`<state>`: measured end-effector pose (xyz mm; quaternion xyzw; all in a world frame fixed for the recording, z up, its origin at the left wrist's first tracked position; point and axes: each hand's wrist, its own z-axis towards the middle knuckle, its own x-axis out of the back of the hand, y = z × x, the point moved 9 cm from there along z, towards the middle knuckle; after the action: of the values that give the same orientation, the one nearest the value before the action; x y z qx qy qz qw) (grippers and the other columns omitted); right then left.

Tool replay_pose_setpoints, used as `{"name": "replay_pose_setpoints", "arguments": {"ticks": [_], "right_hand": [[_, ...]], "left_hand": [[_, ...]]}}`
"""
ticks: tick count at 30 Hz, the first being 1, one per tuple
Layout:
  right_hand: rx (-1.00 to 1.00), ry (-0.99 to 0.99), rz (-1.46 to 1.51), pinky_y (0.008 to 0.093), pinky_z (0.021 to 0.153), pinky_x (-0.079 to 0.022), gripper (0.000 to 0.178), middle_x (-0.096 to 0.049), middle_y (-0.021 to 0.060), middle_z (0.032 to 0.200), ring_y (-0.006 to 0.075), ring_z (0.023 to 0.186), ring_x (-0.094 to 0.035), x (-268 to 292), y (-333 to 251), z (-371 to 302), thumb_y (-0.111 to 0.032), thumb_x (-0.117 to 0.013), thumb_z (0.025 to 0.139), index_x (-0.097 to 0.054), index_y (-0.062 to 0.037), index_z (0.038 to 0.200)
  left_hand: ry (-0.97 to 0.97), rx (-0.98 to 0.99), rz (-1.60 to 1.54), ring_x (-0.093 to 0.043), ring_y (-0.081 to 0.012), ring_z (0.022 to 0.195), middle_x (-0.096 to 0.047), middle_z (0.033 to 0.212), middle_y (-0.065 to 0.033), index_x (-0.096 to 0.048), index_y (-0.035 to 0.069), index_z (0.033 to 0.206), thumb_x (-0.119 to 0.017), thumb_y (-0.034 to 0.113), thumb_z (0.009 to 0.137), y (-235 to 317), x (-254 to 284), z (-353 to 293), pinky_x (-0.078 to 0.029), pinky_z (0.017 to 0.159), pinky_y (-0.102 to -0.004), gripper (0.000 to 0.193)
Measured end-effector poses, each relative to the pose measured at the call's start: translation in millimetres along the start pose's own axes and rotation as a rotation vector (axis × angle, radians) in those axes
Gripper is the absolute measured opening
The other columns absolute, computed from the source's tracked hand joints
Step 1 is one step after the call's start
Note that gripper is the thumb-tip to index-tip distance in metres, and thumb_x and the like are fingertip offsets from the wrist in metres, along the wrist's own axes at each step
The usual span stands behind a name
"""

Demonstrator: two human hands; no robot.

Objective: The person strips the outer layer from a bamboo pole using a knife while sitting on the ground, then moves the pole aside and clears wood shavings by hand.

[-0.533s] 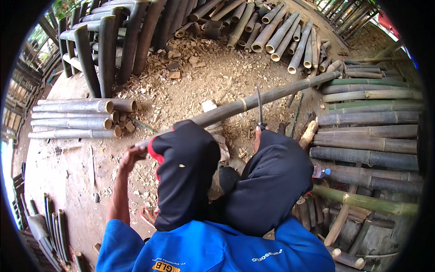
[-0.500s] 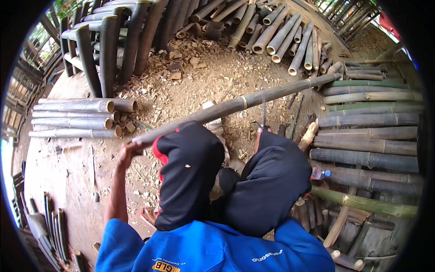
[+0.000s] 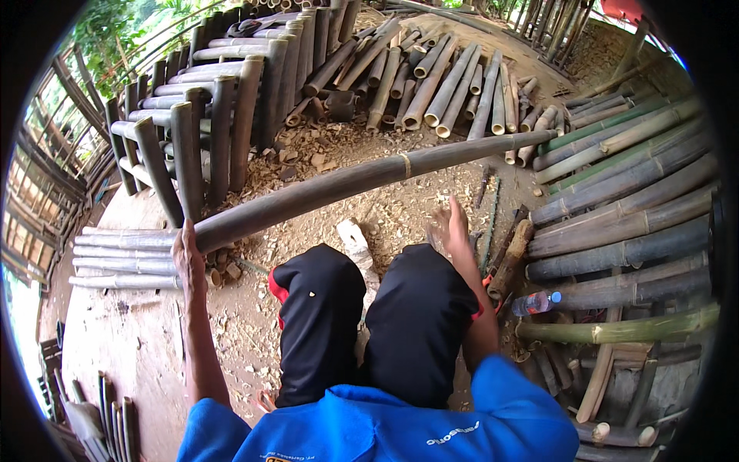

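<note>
A long dark bamboo pole (image 3: 323,185) slants across in front of my knees, raised at its left end. My left hand (image 3: 188,250) grips that near cut end. The pole's thin far end lies by the bamboo stack at the right. Beyond my right knee, my right hand (image 3: 454,232) is lifted below the pole, apart from it, fingers stretched and partly blurred, holding nothing. A pale-topped wooden log (image 3: 356,240) sits on the ground between my knees. Something small and orange-red (image 3: 487,282) shows beside my right forearm, too little of it to name.
Cut bamboo lengths (image 3: 127,262) lie at the left, before an upright bamboo rack (image 3: 223,131). More bamboo tubes (image 3: 454,96) are piled ahead. Stacked poles (image 3: 623,246) fill the right side, with a plastic bottle (image 3: 536,302) beside them. Wood chips (image 3: 308,231) litter the ground.
The pole's left end has risen and moved forward with my left hand. My right hand has come up from beside my knee; the thin blade at it is gone from there. My knees have shifted.
</note>
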<state>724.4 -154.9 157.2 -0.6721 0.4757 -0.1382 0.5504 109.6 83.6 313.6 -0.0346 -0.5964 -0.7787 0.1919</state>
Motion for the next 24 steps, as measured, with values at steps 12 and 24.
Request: {"name": "replay_pose_setpoints", "arguments": {"ticks": [12, 24], "right_hand": [[-0.032, -0.165, 0.433, 0.0555, 0.098, -0.05, 0.07, -0.06, 0.0102, 0.114, 0.0301, 0.108, -0.061, -84.4, -38.0, -30.1, -0.046, -0.082, 0.084, -0.048, -0.0085, 0.132], [0.602, -0.387, 0.114, 0.0466, 0.104, -0.049, 0.084, -0.056, 0.0084, 0.123, 0.0251, 0.114, -0.058, -188.9, -277.1, -177.6, -0.028, -0.084, 0.076, -0.041, -0.0079, 0.145]], "left_hand": [[-0.081, 0.135, -0.228, -0.055, -0.0217, 0.117, -0.059, 0.134, -0.0086, -0.055, 0.015, 0.145, -0.048, 0.05, 0.106, -66.4, 63.4, -142.9, -0.044, 0.094, -0.0378, 0.052], [-0.511, -0.034, 0.468, -0.039, -0.0465, 0.141, -0.043, 0.149, -0.0319, -0.023, 0.005, 0.16, -0.088, 0.048, 0.071, -78.0, -17.0, -104.1, -0.032, 0.118, -0.0519, 0.118]]}}
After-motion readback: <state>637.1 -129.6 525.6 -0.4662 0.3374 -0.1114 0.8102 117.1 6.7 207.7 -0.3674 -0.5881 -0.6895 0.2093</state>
